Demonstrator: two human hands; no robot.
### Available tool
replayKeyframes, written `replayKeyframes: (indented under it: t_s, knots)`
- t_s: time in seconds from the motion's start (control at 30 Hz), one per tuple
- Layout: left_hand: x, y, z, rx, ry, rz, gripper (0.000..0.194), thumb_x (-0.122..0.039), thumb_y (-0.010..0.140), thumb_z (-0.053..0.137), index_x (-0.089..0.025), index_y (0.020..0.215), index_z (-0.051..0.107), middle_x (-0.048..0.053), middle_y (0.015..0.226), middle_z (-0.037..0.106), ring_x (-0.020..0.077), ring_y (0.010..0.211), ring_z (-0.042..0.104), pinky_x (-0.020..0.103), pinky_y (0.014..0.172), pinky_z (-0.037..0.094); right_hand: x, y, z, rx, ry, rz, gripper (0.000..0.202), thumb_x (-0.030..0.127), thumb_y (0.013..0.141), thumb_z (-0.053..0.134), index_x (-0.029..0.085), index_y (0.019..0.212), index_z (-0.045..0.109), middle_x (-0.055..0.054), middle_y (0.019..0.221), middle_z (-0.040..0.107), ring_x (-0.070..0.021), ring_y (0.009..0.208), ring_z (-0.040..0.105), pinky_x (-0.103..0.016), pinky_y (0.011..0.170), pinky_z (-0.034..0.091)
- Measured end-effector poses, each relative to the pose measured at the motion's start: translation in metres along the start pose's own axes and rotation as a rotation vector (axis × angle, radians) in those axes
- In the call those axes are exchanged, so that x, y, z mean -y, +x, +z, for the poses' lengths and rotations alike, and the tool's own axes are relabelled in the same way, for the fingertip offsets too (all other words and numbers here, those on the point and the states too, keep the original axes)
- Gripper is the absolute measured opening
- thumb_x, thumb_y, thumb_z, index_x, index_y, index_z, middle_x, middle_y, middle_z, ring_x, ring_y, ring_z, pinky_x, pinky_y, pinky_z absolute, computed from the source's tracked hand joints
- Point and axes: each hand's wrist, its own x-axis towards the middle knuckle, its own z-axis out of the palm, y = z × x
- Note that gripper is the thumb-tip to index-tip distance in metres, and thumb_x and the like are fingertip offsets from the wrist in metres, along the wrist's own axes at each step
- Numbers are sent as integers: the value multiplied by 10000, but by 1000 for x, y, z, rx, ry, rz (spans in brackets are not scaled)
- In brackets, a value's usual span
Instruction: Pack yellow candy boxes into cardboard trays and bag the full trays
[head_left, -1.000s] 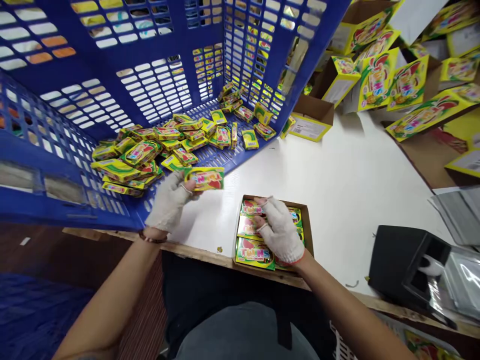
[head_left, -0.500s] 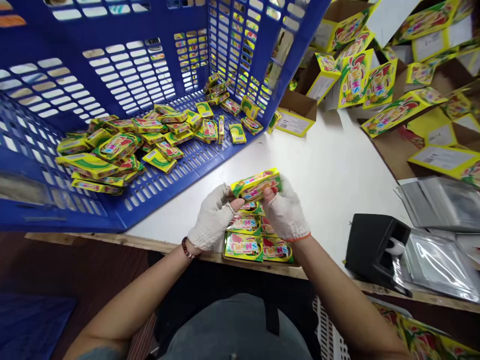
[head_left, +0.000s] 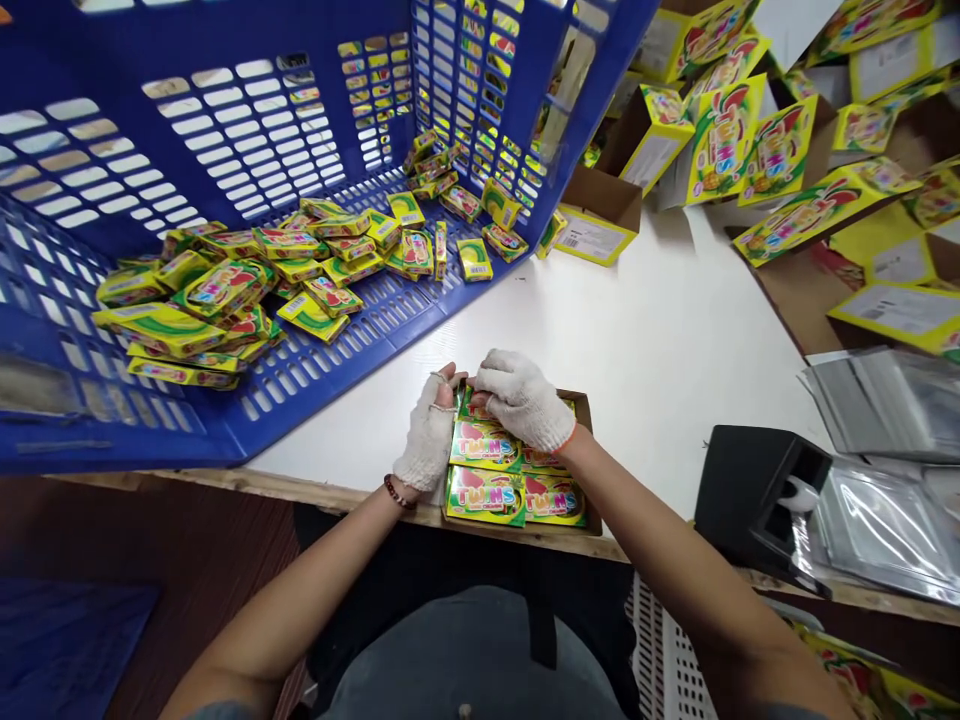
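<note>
An open brown carton (head_left: 589, 410) at the table's front edge holds several small yellow-green "TWINS" boxes (head_left: 487, 497), laid flat in rows. My right hand (head_left: 521, 400), in a white fingerless-style glove, reaches over the carton with its fingers bent down onto a small box (head_left: 474, 408) in the far left corner. That box is mostly hidden under the hand. Along the carton's left side is my left hand (head_left: 426, 435), gloved too, its thumb and fingers apart near the same corner.
A big blue plastic crate (head_left: 247, 440) lies at the left with a heap of small boxes (head_left: 225, 290). Open yellow display cartons (head_left: 724, 140) crowd the back right. A black tape dispenser (head_left: 750, 500) and clear plastic sleeves (head_left: 885, 530) are at the right.
The small boxes that both hands held above the carton have gone down into its far end. My left hand has come off them to the carton's left side.
</note>
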Motion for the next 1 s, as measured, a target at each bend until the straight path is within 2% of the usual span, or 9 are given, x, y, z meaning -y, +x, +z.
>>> replayKeyframes:
  t_s: [0.13, 0.27, 0.37, 0.43, 0.5, 0.6, 0.73, 0.9, 1.0]
  knots:
    - [-2, -7, 3, -66, 5, -28, 618, -641, 944, 397, -175, 1334, 507, 136, 1333, 624, 254, 1206, 601, 412, 1046, 469, -4, 4, 12, -54, -78, 23, 228, 158, 871, 494, 192, 762, 691, -76, 805, 607, -211, 772, 520, -344, 707, 370]
    - [-4, -2, 2, -77, 97, -10, 566, -602, 933, 452, -180, 1297, 545, 119, 1306, 639, 251, 1180, 605, 397, 1020, 481, -3, 4, 16, -16, -168, -15, 190, 152, 823, 524, 177, 866, 708, -109, 916, 655, -251, 862, 548, -389, 772, 412]
    - [-4, 8, 0, -62, 98, -34, 551, -585, 929, 457, -154, 1251, 575, 130, 1256, 658, 245, 1129, 624, 381, 973, 501, 3, -8, 12, 9, -171, -72, 253, 172, 864, 513, 147, 1019, 712, -142, 1078, 685, -287, 1031, 567, -437, 885, 443]
    - [-4, 14, -1, -38, 53, -59, 545, -578, 941, 422, -146, 1234, 578, 131, 1221, 672, 230, 1083, 638, 376, 951, 508, 7, -20, 10, 1, -177, -69, 314, 206, 912, 495, 139, 1155, 682, -153, 1249, 653, -316, 1213, 515, -479, 989, 419]
    - [-4, 17, 0, -8, 27, -61, 532, -569, 947, 402, -146, 1213, 584, 124, 1188, 682, 212, 1036, 646, 365, 930, 511, 12, -33, 9, -3, -197, -31, 374, 260, 931, 510, 137, 1261, 636, -155, 1404, 572, -366, 1360, 399, -549, 1061, 364]
    - [-5, 19, 1, -9, 78, -44, 459, -523, 919, 464, -147, 1132, 619, 105, 1113, 699, 201, 956, 647, 348, 869, 517, 18, -44, 10, 52, -216, 15, 456, 304, 918, 556, 128, 1337, 588, -158, 1505, 482, -436, 1422, 300, -638, 1088, 300]
    - [-10, 26, 1, 2, 178, -70, 308, -390, 854, 538, -170, 1039, 651, 59, 973, 718, 196, 862, 638, 346, 809, 511, 22, -45, 11, 100, -153, 40, 458, 295, 921, 557, 162, 1359, 572, -149, 1504, 483, -406, 1436, 306, -648, 1123, 254]
    - [-18, 34, -7, 63, 414, 4, 216, -319, 818, 554, -186, 943, 670, 51, 942, 719, 212, 865, 638, 352, 813, 492, 24, -45, 9, -63, -130, 132, 415, 323, 912, 573, 129, 1276, 621, -177, 1364, 570, -365, 1348, 402, -560, 1125, 301]
    - [-21, 34, -10, 86, 451, 15, 180, -303, 816, 558, -197, 914, 666, 36, 906, 717, 206, 837, 635, 339, 784, 488, 26, -40, 9, -77, -124, 202, 358, 311, 921, 551, 131, 1216, 641, -175, 1250, 607, -328, 1192, 506, -512, 1045, 380]
